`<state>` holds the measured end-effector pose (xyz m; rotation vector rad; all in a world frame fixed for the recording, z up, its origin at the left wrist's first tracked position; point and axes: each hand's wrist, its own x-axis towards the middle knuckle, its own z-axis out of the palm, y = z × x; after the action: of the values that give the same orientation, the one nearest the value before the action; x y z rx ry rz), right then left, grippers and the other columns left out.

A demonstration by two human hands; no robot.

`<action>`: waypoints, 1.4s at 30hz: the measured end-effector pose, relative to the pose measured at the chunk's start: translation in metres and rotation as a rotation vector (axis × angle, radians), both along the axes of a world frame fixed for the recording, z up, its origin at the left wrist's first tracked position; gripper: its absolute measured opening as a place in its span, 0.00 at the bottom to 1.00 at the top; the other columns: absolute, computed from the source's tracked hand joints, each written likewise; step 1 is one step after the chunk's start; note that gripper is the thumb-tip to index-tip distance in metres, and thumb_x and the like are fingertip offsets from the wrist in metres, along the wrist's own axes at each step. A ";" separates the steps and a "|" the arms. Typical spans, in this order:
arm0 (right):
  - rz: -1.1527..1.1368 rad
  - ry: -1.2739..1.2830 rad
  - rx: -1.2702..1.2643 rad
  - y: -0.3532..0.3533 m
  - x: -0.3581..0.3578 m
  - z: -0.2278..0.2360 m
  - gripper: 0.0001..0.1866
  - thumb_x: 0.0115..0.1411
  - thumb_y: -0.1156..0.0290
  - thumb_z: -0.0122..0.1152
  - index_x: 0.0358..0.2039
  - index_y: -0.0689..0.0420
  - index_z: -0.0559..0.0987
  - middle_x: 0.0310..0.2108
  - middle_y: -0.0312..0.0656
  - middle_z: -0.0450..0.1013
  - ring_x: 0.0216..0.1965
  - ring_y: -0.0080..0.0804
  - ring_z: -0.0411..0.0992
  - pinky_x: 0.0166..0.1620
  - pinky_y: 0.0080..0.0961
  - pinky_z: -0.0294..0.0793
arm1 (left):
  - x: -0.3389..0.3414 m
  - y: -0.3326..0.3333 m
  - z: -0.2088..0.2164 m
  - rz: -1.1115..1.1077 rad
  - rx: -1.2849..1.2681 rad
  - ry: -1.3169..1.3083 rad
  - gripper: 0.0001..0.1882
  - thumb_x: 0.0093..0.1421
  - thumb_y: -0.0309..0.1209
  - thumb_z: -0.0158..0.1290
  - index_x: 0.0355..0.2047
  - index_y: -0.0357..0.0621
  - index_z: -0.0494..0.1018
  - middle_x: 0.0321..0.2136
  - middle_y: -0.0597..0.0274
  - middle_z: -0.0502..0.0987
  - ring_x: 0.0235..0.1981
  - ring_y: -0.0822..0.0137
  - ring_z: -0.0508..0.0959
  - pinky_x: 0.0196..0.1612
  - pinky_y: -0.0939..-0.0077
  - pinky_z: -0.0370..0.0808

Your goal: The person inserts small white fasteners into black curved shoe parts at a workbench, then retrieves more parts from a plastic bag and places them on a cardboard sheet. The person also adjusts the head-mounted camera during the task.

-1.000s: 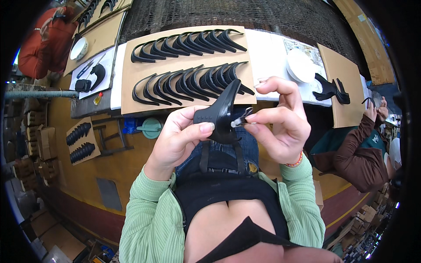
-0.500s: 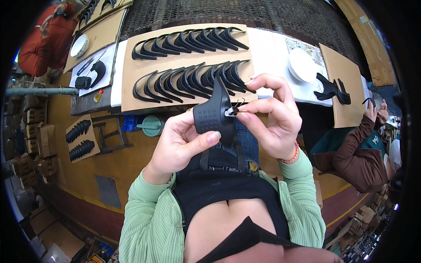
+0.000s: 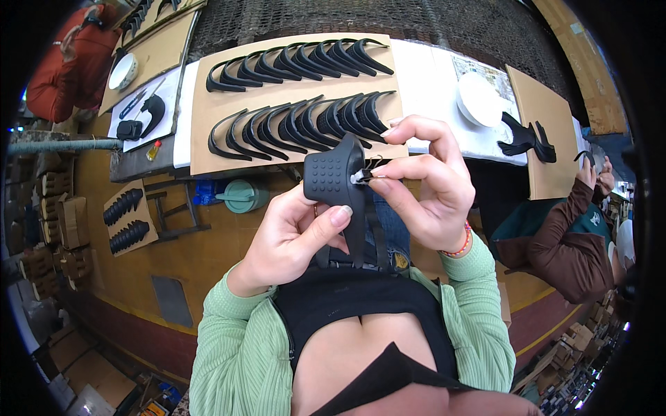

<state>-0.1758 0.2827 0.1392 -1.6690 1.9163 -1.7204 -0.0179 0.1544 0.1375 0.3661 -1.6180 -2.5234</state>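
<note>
I have the left hand [image 3: 291,241] closed around the black moulded piece with raised dots and a smooth curved flank [image 3: 329,175], thumb on its near end. It is held up in the air, in front of the near edge of the white-covered counter [image 3: 424,73]. My right hand [image 3: 438,194] pinches a small black clip with wire loops [image 3: 368,175] between thumb and forefinger, its other fingers lifted and spread. The white fluffy wad [image 3: 358,177] at the clip's left end seems to meet the piece's right flank, though I can't confirm contact from this view.

I judge the step in hand to be wiping or dabbing that flank. The next move calls for a steady left grip and a light stroke along the curve, turning the piece to reach the rest of its surface.

Beyond, on a flat tan cardboard sheet [image 3: 236,102], lie a far row of black curved pieces [image 3: 291,66] and a near row of similar pieces [image 3: 329,121].
</note>
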 end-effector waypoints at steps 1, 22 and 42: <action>0.003 0.004 0.004 0.000 0.000 0.000 0.09 0.44 0.81 0.67 0.28 0.60 0.80 0.41 0.50 0.69 0.46 0.40 0.67 0.50 0.33 0.65 | 0.000 0.000 0.001 -0.003 0.001 -0.003 0.14 0.65 0.28 0.45 0.49 0.34 0.66 0.37 0.59 0.75 0.35 0.74 0.77 0.33 0.79 0.80; 0.076 0.094 0.020 -0.002 -0.003 0.003 0.10 0.41 0.79 0.69 0.28 0.60 0.79 0.39 0.49 0.69 0.45 0.43 0.68 0.48 0.36 0.67 | 0.002 -0.004 0.008 -0.055 0.044 -0.054 0.16 0.66 0.31 0.42 0.50 0.31 0.63 0.38 0.54 0.74 0.32 0.70 0.78 0.29 0.78 0.80; 0.107 0.089 0.015 0.001 0.000 0.002 0.10 0.39 0.79 0.68 0.26 0.58 0.79 0.39 0.45 0.69 0.43 0.40 0.68 0.51 0.37 0.64 | -0.001 -0.002 0.006 0.049 0.128 -0.063 0.13 0.67 0.31 0.41 0.45 0.33 0.63 0.33 0.55 0.74 0.26 0.68 0.79 0.25 0.78 0.80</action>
<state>-0.1759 0.2837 0.1408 -1.8367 1.8327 -1.6156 -0.0186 0.1523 0.1439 0.4978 -1.4532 -2.6102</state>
